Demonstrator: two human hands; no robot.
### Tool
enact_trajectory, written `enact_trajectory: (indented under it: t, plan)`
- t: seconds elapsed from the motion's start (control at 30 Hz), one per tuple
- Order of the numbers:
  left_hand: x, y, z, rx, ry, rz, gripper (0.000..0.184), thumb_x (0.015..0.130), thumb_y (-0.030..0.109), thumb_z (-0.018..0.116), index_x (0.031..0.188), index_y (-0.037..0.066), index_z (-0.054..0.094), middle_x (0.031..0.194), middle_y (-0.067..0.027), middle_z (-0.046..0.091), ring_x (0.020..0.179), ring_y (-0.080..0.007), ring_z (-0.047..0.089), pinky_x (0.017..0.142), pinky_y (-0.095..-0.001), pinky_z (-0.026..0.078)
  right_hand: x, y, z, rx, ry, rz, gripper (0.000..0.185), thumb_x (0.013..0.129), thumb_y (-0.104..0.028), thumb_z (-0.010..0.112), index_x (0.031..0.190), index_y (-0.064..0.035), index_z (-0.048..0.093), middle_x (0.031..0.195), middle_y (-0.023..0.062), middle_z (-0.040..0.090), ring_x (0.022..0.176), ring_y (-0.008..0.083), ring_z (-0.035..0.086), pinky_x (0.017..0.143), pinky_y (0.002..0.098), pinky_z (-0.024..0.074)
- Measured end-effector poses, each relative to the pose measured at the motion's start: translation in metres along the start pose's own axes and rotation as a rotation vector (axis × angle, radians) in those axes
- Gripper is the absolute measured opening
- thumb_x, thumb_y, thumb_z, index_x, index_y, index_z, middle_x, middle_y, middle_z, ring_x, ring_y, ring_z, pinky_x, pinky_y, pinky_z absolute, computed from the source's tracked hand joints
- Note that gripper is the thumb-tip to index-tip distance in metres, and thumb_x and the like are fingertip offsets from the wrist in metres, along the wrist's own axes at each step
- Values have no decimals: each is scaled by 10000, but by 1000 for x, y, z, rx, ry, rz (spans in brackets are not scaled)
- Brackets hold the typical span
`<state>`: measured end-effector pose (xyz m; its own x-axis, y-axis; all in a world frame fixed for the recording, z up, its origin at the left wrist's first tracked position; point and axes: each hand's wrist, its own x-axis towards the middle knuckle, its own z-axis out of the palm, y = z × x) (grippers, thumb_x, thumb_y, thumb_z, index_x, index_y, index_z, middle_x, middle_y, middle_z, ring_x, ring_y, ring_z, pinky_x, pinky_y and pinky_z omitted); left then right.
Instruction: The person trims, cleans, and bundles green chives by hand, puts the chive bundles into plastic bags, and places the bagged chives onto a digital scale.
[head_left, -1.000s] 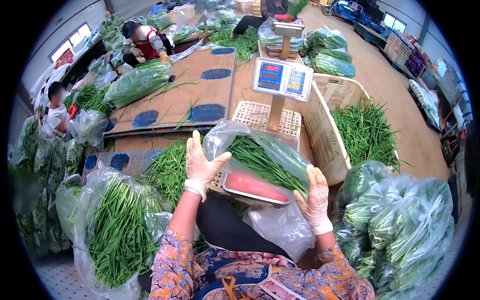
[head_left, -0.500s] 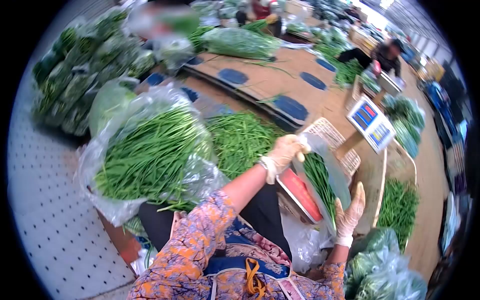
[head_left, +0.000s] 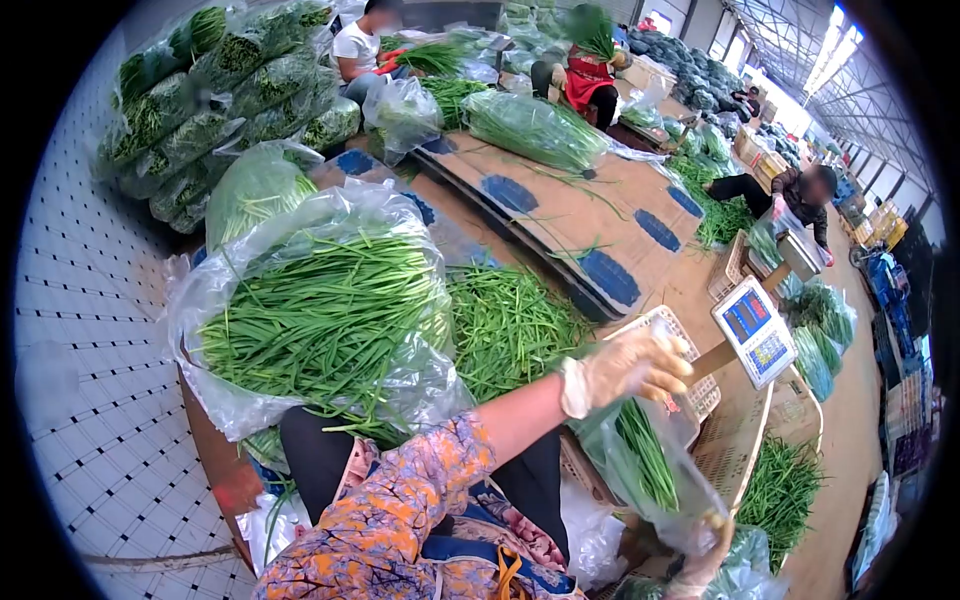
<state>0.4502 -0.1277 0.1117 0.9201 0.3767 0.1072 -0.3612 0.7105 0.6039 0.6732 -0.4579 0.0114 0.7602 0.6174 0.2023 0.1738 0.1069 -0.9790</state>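
Note:
My left hand (head_left: 640, 366), in a pale glove, is over the upper end of a clear bag of long green stalks (head_left: 648, 455); its fingers are bent and blurred, and what they hold is unclear. Lower right, my right hand (head_left: 708, 550) closes on the bag's lower end. The bag lies slanted in front of the scale display (head_left: 755, 330), beside a white plastic basket (head_left: 708, 395). To the left, a large open bag of green stalks (head_left: 330, 310) stands by my knee, with loose stalks (head_left: 510, 330) next to it.
A low board with blue patches (head_left: 560, 215) lies ahead. A tall crate (head_left: 735, 445) and loose greens (head_left: 780, 490) are at the right. Filled bags (head_left: 240, 80) are stacked at the back left. Three people (head_left: 365, 50) (head_left: 590, 75) (head_left: 800, 200) sit farther off.
The view has swung left. The bag has tilted and covers the red scale tray. My right hand has moved down to the bag's lower end; my left hand has moved over its top.

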Motion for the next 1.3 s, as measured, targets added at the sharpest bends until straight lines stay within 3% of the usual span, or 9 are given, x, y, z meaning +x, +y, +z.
enact_trajectory:
  t: [0.03, 0.1, 0.2, 0.37, 0.6, 0.8, 0.87, 1.13, 1.3]
  plan:
    - [4, -8, 12, 43, -42, -20, 350, 853, 260, 579, 1114, 51, 472, 1009, -108, 613, 781, -213, 649, 576, -285, 528, 5, 5, 13, -219, 21, -419, 224, 908, -161, 470, 998, 17, 572, 1084, 141, 536, 916, 191, 542, 911, 277, 469]
    - [13, -30, 32, 130, -103, -91, 409, 843, 277, 603, 1144, 62, 429, 1007, -81, 577, 726, -178, 644, 469, -239, 503, 25, -9, 31, 1512, -145, 262, 311, 934, -173, 422, 1144, 41, 502, 1168, 202, 525, 1148, 259, 474, 1027, 357, 368]
    - [20, -78, 44, 387, -101, -350, 481, 847, 299, 586, 1201, 43, 384, 956, -73, 539, 626, -167, 625, 453, -240, 484, 44, -38, 110, 696, 95, -64, 395, 906, -267, 477, 1122, 61, 526, 1221, 215, 497, 1151, 264, 477, 1012, 368, 358]
    - [19, -104, 45, 149, -255, -282, 436, 866, 454, 441, 1036, 59, 513, 747, -67, 614, 560, -150, 608, 455, -236, 451, 59, -127, 155, -135, -600, -116, 487, 805, -255, 626, 1161, 53, 501, 1149, 133, 531, 981, 199, 535, 860, 311, 429]
    - [23, -134, -4, -346, -218, -376, 197, 888, 224, 509, 896, 32, 553, 726, -54, 575, 726, -148, 624, 576, -248, 516, 66, -53, 96, -299, -631, 121, 285, 859, -254, 585, 925, 23, 601, 807, 52, 595, 707, 123, 536, 724, 264, 457]
    - [16, -139, -47, -442, 55, 15, 98, 860, 130, 568, 886, 35, 567, 821, -56, 574, 851, -225, 629, 598, -245, 520, 38, 34, 64, 834, -39, 220, 252, 927, -246, 475, 829, -37, 577, 700, -7, 585, 565, 58, 453, 674, 211, 464]
    - [12, -112, -2, -95, -36, -111, 149, 845, 188, 602, 897, 51, 574, 857, -59, 582, 868, -208, 634, 575, -243, 515, 39, -15, 105, 678, -17, 141, 425, 919, -306, 479, 1185, 25, 499, 1116, 116, 568, 1002, 155, 544, 841, 283, 459]
    - [5, -105, -15, 52, -97, -388, 280, 861, 287, 584, 955, 24, 587, 776, -5, 579, 581, -79, 520, 523, -188, 435, 32, -31, 124, -194, -307, 217, 307, 857, -248, 589, 1010, 18, 584, 943, 83, 621, 936, 186, 553, 801, 288, 444]
    - [11, -109, -67, -221, 359, -65, 224, 884, 196, 541, 959, -8, 592, 779, -47, 619, 593, -81, 532, 495, -184, 424, -35, 5, 121, -853, -662, -725, 92, 671, -30, 656, 713, -99, 611, 859, 45, 630, 878, 202, 589, 825, 372, 458]
